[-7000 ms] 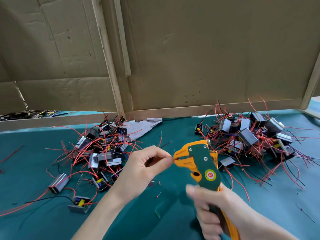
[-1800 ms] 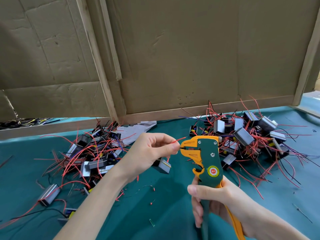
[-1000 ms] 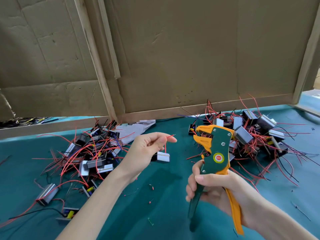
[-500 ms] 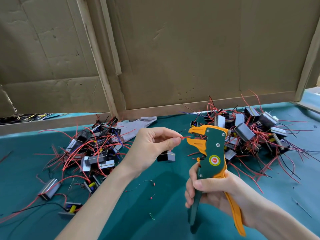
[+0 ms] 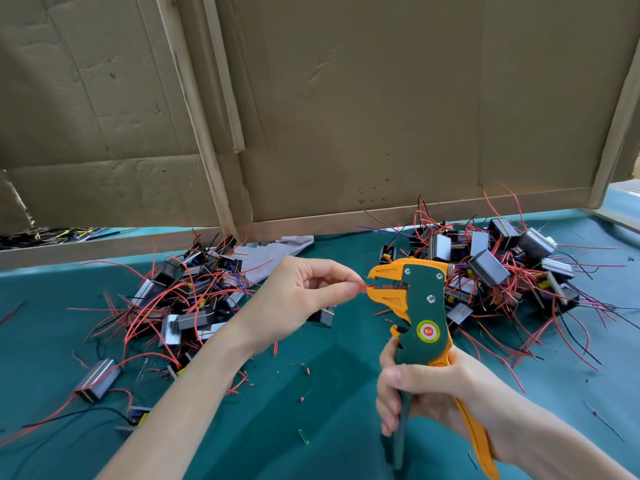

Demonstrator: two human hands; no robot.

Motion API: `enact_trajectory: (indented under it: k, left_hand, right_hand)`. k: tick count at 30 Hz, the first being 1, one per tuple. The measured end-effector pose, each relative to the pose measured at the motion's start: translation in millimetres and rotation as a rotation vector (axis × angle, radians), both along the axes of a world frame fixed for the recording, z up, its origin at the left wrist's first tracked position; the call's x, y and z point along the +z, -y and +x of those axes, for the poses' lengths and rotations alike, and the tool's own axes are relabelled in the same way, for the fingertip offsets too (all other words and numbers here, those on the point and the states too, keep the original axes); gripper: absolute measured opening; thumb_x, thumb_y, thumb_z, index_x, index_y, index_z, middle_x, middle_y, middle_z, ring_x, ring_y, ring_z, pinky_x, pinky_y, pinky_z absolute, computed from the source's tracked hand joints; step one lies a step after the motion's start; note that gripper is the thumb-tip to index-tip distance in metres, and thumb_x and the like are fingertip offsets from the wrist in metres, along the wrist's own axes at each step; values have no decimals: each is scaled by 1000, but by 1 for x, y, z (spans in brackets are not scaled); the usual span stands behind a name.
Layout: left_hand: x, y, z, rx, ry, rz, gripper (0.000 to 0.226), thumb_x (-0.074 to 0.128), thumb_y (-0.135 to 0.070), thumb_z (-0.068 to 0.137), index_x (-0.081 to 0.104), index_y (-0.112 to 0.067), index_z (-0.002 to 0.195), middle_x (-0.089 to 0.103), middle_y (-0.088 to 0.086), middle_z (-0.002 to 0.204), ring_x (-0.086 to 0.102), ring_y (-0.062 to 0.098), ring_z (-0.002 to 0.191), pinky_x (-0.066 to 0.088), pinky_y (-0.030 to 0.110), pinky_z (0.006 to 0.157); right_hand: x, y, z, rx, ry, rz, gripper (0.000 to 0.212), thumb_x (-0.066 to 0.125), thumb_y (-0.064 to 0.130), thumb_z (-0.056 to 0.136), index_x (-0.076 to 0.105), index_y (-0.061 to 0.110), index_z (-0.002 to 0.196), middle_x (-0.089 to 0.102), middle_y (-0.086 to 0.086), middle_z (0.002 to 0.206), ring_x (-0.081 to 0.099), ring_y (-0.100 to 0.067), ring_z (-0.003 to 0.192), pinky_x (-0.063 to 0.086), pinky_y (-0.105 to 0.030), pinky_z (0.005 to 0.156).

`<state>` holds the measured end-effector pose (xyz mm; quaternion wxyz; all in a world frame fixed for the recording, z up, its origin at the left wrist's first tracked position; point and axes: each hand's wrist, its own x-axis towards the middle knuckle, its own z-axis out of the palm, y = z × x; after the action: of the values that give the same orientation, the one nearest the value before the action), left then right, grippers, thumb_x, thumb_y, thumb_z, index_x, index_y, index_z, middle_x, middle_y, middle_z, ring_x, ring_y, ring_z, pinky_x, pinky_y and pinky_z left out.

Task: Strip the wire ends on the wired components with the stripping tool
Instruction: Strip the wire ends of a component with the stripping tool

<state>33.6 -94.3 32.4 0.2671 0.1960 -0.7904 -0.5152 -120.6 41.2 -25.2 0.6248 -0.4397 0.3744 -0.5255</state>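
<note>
My right hand [image 5: 434,396] grips the handles of the green and orange stripping tool [image 5: 420,317], which stands upright with its jaws pointing left. My left hand [image 5: 301,296] pinches a red wire end [image 5: 364,286] between thumb and forefinger, and the tip sits in the tool's jaws. The small silver and black component [image 5: 323,316] on that wire hangs just below my left hand, partly hidden by it.
One pile of wired components [image 5: 187,296] lies at the left on the teal mat [image 5: 311,420], another pile [image 5: 502,271] at the right. Cut insulation bits [image 5: 304,368] dot the mat between my arms. A cardboard wall [image 5: 346,116] closes the back. A grey cloth [image 5: 273,251] lies behind.
The tool has come back upright and nearer my left hand. The red wire end, held apart from the jaws a second ago, now sits between them.
</note>
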Motion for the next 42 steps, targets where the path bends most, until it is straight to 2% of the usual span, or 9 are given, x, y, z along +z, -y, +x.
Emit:
enact_trajectory:
  k: [11, 17, 21, 24, 28, 31, 34, 37, 42]
  left_hand:
    - [-7, 5, -2, 40, 35, -84, 16, 68, -14, 87, 75, -27, 80, 71, -10, 76, 59, 1, 69, 47, 14, 68]
    - [-15, 11, -8, 225, 99, -269, 18, 67, -13, 88, 71, -27, 78, 67, -13, 70, 52, 4, 63, 42, 18, 65]
    - [6, 19, -20, 403, -91, -317, 18, 63, -10, 90, 69, -23, 100, 69, -3, 81, 56, 13, 69, 43, 26, 68]
    - [24, 20, -43, 469, -270, -225, 33, 62, -8, 91, 55, -23, 120, 62, 0, 77, 54, 13, 55, 47, 25, 62]
    - [39, 13, -93, 392, -351, -199, 32, 59, -2, 91, 55, -9, 121, 61, 4, 81, 61, 12, 55, 54, 24, 59]
    - [41, 6, -129, 285, -384, -107, 38, 57, 4, 91, 52, -7, 127, 65, 11, 89, 66, 19, 70, 58, 37, 76]
    - [31, -1, -146, 67, -239, -18, 72, 57, -2, 93, 19, -21, 150, 59, 18, 127, 63, 25, 107, 49, 40, 99]
    - [17, -4, -136, -78, 94, -72, 90, 60, -19, 94, -8, -38, 150, 33, 16, 152, 47, 25, 130, 40, 39, 106]
    - [1, 5, -72, 109, 186, -330, 54, 58, -17, 93, 37, -25, 142, 51, 0, 133, 57, 4, 101, 44, 13, 87]
  right_hand:
    - [-6, 0, 17, -274, 31, 225, 52, 87, 33, 63, 41, 11, 49, 30, -8, 41, 31, -17, 31, 34, -24, 39]
    - [-10, 7, 14, -131, 189, 176, 25, 81, 17, 62, 61, 6, 72, 55, -22, 67, 56, -34, 61, 52, -44, 63]
    - [-10, 11, 9, -118, 299, 294, 27, 66, 5, 54, 63, -1, 80, 57, -24, 71, 57, -36, 60, 53, -45, 60]
    - [-11, 11, 5, -133, 341, 369, 40, 54, 1, 52, 53, -1, 92, 59, -27, 74, 58, -36, 60, 53, -45, 61]
    - [-13, 13, 5, -137, 382, 393, 36, 56, 7, 59, 46, 3, 94, 61, -29, 78, 61, -37, 61, 56, -46, 61]
    - [-18, 13, 2, -119, 429, 402, 39, 61, 6, 57, 47, 2, 94, 61, -30, 82, 62, -39, 65, 56, -49, 63]
    - [-20, 14, 1, -113, 463, 400, 39, 62, 4, 57, 47, 1, 93, 60, -31, 83, 62, -40, 66, 56, -50, 65]
    - [-21, 16, 0, -121, 484, 398, 42, 63, 4, 56, 48, 2, 94, 61, -30, 83, 62, -40, 66, 56, -50, 65]
    - [-22, 18, 1, -151, 498, 374, 37, 68, 2, 56, 64, -8, 92, 63, -31, 86, 64, -42, 69, 57, -52, 66]
